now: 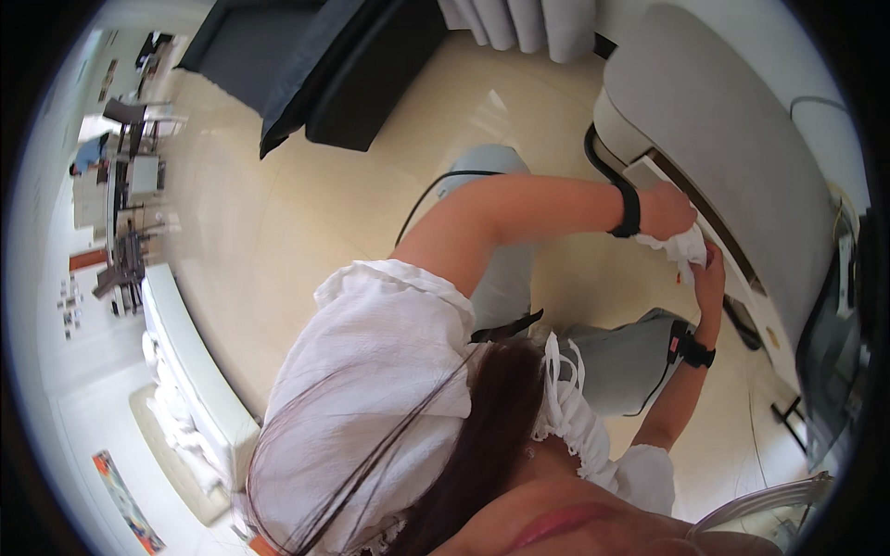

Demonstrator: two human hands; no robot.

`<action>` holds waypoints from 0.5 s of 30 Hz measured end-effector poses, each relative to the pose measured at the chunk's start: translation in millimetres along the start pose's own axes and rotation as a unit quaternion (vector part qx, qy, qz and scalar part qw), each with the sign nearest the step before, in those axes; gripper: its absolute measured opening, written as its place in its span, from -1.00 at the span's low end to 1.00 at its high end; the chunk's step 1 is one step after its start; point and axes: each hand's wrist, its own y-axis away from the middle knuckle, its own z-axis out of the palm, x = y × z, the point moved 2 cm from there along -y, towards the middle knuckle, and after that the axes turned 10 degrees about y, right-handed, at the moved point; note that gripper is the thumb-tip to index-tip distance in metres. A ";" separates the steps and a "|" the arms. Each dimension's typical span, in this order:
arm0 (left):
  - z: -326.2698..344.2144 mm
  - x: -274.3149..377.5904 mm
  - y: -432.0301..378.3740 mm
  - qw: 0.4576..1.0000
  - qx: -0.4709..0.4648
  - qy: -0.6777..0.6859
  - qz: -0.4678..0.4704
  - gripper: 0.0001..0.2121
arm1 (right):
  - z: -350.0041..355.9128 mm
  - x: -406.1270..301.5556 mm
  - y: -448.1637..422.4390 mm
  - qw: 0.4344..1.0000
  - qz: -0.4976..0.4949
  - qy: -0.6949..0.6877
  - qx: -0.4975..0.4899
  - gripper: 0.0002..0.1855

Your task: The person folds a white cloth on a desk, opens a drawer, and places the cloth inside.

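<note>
My left hand (666, 210), with a black band on its wrist, is closed on a crumpled white cloth or tissue (685, 249) beside the edge of a grey-topped desk (709, 104). Just below it, my right hand (710, 267) grips the other end of the same white material; its fingers are partly hidden. A small orange-red thing (679, 278) shows beneath the material, too small to identify. Both hands are close to a narrow opening under the desktop, along a white drawer or panel edge (772, 326). The inside of the opening is dark.
A black padded seat (379, 76) stands at the top, by a grey curtain (532, 28). A black cable (421, 201) runs beside my legs. A white bench-like piece (198, 361) is at left. Tables, chairs and a person in blue (90, 154) are farther off.
</note>
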 end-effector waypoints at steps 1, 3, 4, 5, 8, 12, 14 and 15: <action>3.5 1.7 -6.1 1.000 0.012 -0.004 -0.007 -0.76 | -1.9 5.3 -3.1 1.000 -0.013 0.006 -0.003 -0.50; 9.5 1.8 -17.9 0.998 0.062 -0.030 0.004 -0.76 | -5.0 13.4 -11.0 0.999 0.013 0.002 0.047 -0.47; 18.3 -5.5 -18.1 0.997 0.068 -0.034 -0.017 -0.76 | -3.1 1.8 -13.6 0.998 0.044 0.025 0.034 -0.46; 25.7 -13.2 -19.0 0.996 0.065 -0.055 -0.035 -0.76 | 0.6 -6.4 -17.7 0.999 0.028 0.024 0.022 -0.46; 22.3 -10.2 -33.6 0.994 0.078 -0.074 -0.038 -0.75 | -12.5 12.2 -29.2 0.996 -0.012 0.037 0.083 -0.47; 25.2 -24.1 -19.7 0.995 0.050 -0.005 -0.090 -0.75 | -12.0 -14.9 -24.5 0.996 0.029 0.075 0.033 -0.46; 11.3 -26.5 -13.7 0.995 0.040 0.015 -0.091 -0.76 | -18.5 -36.7 -19.3 0.995 0.018 0.094 0.041 -0.50; -1.0 -26.1 -10.8 0.995 0.034 0.034 -0.086 -0.77 | -22.0 -45.2 -19.8 0.995 0.016 0.089 0.040 -0.50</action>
